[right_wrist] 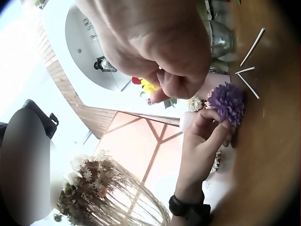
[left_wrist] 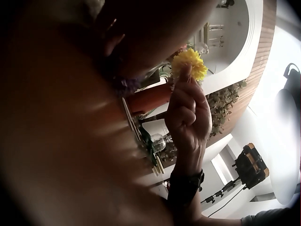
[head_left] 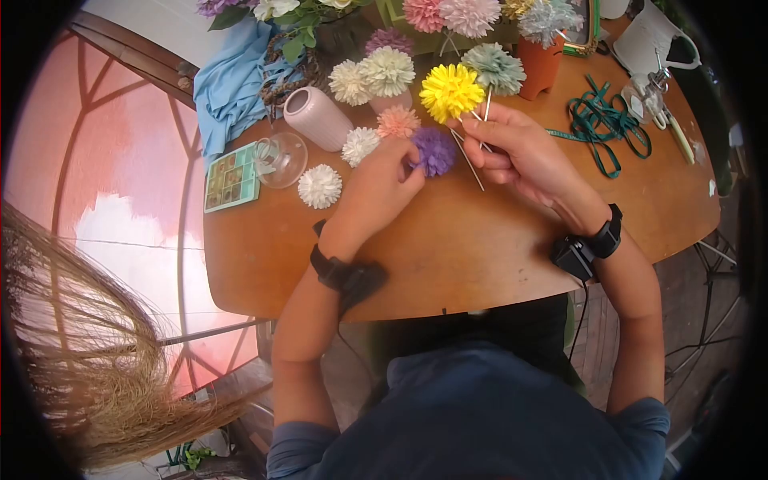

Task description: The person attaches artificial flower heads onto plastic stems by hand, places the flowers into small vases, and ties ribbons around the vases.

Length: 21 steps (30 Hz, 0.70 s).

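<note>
In the head view my left hand [head_left: 378, 190] is at a purple pompom flower [head_left: 437, 152] low over the table. The right wrist view shows its thumb and forefinger pinching the edge of the purple petals. My right hand [head_left: 532, 156] holds a yellow pompom flower [head_left: 450, 92] upright, thumb and forefinger pinching just under the bloom, as the left wrist view also shows. Thin white sticks [right_wrist: 252, 47] lie on the table beneath the right hand. A peach flower [head_left: 398, 122] and a white flower [head_left: 362, 146] lie just beyond the left hand.
Left of the hands are a pink ribbed vase [head_left: 320, 120], a clear glass vessel [head_left: 284, 164], a mint compartment box [head_left: 232, 178] and another white flower [head_left: 320, 186]. Right: tangled green ribbon [head_left: 604, 128], a terracotta pot [head_left: 538, 68] and a white pitcher [head_left: 652, 40]. Several pompom flowers stand behind.
</note>
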Motion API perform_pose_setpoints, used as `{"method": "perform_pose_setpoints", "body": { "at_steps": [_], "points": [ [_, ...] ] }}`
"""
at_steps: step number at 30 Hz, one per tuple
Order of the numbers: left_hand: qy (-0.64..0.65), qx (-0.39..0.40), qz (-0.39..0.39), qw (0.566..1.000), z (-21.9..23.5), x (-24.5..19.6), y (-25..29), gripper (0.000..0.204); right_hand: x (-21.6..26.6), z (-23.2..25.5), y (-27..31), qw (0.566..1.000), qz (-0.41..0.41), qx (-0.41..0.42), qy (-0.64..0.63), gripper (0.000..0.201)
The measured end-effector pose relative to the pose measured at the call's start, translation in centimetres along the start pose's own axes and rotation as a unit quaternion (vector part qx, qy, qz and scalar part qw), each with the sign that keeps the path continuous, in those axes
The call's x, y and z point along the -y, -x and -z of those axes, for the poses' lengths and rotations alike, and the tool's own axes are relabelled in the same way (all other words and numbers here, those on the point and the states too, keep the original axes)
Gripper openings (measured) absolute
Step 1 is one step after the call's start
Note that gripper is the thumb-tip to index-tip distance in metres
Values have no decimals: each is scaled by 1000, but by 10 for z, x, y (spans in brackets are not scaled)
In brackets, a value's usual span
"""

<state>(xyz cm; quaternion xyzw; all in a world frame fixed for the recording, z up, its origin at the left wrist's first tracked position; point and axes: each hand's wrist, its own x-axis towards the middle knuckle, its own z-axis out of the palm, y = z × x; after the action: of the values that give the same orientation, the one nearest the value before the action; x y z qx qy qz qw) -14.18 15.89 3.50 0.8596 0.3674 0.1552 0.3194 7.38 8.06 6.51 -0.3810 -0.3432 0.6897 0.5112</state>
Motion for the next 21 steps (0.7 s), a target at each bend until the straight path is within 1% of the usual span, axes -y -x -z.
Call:
{"method": "perform_pose_setpoints", "body": {
  "at_steps": [1, 2, 4, 5, 7, 8, 10, 11, 12, 13, 14, 15, 16, 17, 18, 20, 21],
  "points": [
    [8, -11, 41, 999, 2, -3, 0, 30, -1, 0, 0, 1000, 7, -7, 3, 17],
    [8, -10, 41, 999, 3, -8, 1, 30, -1, 1, -1, 1000, 14, -13, 6, 15],
    [41, -110, -76, 990, 2, -17, 4, 31, -3, 0, -2, 1000, 14, -18, 12, 14],
    [41, -109, -76, 990, -1, -16, 2, 31, -4, 0, -3, 1000, 13, -21, 18, 13],
    [-73, -110, -201, 971, -10, -9, 0, 39, -5, -1, -3, 1000, 15, -18, 21, 13],
    [-73, -112, -199, 971, -11, -5, 1, 39, -6, -1, -3, 999, 18, -14, 25, 13],
    [-101, -37, -180, 978, -12, 0, 2, 39, -10, 3, -6, 999, 29, -9, 34, 13],
    [-100, -37, -180, 978, -11, 1, 2, 39, -12, 5, -7, 998, 42, -6, 43, 12],
    [-51, -44, -155, 986, -8, 3, 1, 34, -13, 5, -8, 998, 42, -6, 44, 12],
    [-1, -50, -129, 990, -6, 4, 0, 29, -15, 4, -10, 997, 57, -24, 53, 12],
    [-2, -51, -130, 990, -4, 6, -2, 29, -16, 3, -11, 995, 72, -43, 62, 13],
    [188, -53, -70, 978, -3, 8, -3, 25, -17, 4, -11, 994, 73, -43, 62, 13],
    [370, -53, -8, 927, -1, 5, -5, 21, -18, 6, -11, 995, 70, -33, 56, 13],
    [454, -26, 9, 891, 2, 3, -4, 19, -18, 5, -10, 996, 67, -23, 50, 13],
    [454, -25, 9, 891, 4, -1, -3, 19, -17, 4, -7, 996, 67, -23, 50, 13],
    [542, -16, 41, 839, 6, -9, -3, 21, -11, -4, 0, 1000, 14, -9, 2, 13],
    [542, -16, 41, 839, 6, -9, -3, 21, -9, -5, 1, 1000, 13, -9, 2, 13]
  ]
}}
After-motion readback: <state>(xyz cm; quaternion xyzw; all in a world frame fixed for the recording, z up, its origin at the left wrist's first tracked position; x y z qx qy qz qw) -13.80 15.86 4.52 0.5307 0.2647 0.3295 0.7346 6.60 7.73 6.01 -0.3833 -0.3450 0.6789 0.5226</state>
